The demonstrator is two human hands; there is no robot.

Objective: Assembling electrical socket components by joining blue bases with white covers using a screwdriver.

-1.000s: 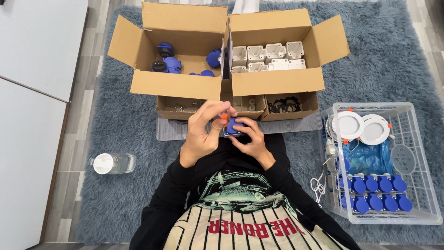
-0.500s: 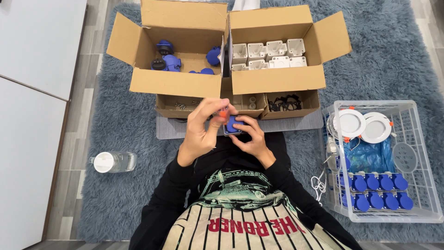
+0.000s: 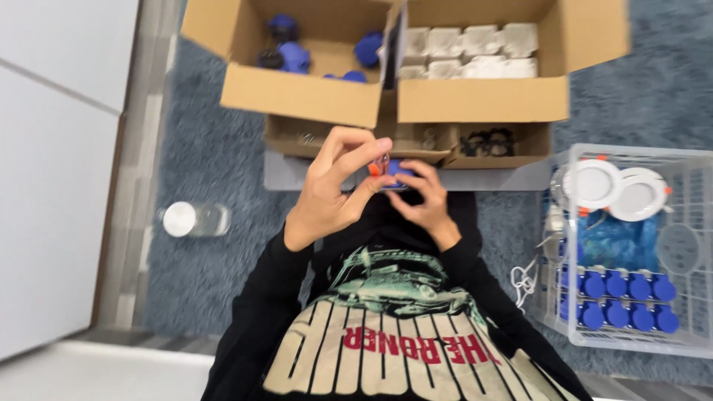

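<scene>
A small blue part (image 3: 397, 172) is being pinched between the two hands, raised in front of the chest and just below the cardboard boxes. The right hand (image 3: 420, 199) is being closed around it from beneath, its fingers curled in a tight grip on the blue body. The left hand (image 3: 334, 189) is being held against it from the left, thumb and fingertips being pressed together on a tiny orange piece (image 3: 373, 169) at the part's edge; the exact form of that piece cannot be told, since it is small and blurred.

Just beyond the hands, a low tray-like carton (image 3: 416, 141) with dark rings is being seen on a grey mat (image 3: 290, 174). Behind it, two open cardboard boxes are being shown side by side: the left box (image 3: 297, 93) is holding loose blue parts, the right box (image 3: 483, 100) rows of white housings.

To the right, a clear plastic crate (image 3: 698, 245) is being shown on the blue-grey carpet (image 3: 215, 148), filled with round white discs (image 3: 598, 184), a blue bag and rows of blue caps (image 3: 616, 286). To the left, well apart, a clear bottle (image 3: 194, 220) is lying on the carpet.
</scene>
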